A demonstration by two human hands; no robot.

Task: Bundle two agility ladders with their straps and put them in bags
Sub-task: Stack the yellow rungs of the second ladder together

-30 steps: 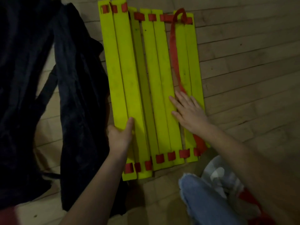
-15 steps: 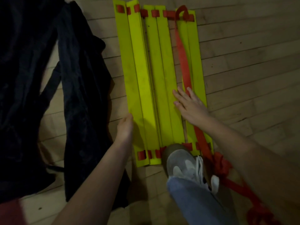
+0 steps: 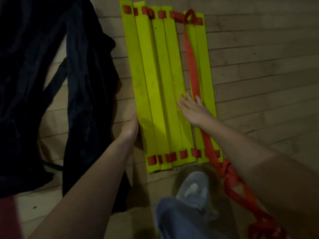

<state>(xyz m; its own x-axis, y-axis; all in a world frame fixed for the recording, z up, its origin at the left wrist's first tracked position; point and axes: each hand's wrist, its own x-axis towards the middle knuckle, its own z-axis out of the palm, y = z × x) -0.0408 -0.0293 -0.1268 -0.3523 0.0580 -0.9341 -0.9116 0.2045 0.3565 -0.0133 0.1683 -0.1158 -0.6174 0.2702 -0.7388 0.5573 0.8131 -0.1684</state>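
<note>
An agility ladder [image 3: 160,80] lies on the wooden floor, its several yellow rungs gathered side by side and linked by red webbing at both ends. A long red strap [image 3: 194,66] runs down over the right rungs to a knotted bunch [image 3: 227,171] past their near end. My left hand [image 3: 130,130] presses edge-on against the outer side of the leftmost rung. With straight fingers, my right hand [image 3: 192,107] lies flat on the right rungs, touching the strap. A dark bag [image 3: 51,87] is spread out on the floor to the left.
My grey shoe [image 3: 193,187] and a blue-jeaned leg [image 3: 181,219] sit just below the ladder's near end. Bare wooden floorboards [image 3: 267,75] stretch to the right of the ladder.
The rungs have been pushed closer together between my hands. My left hand slid from the top of a rung to the ladder's outer left edge. My shoe came in below the ladder.
</note>
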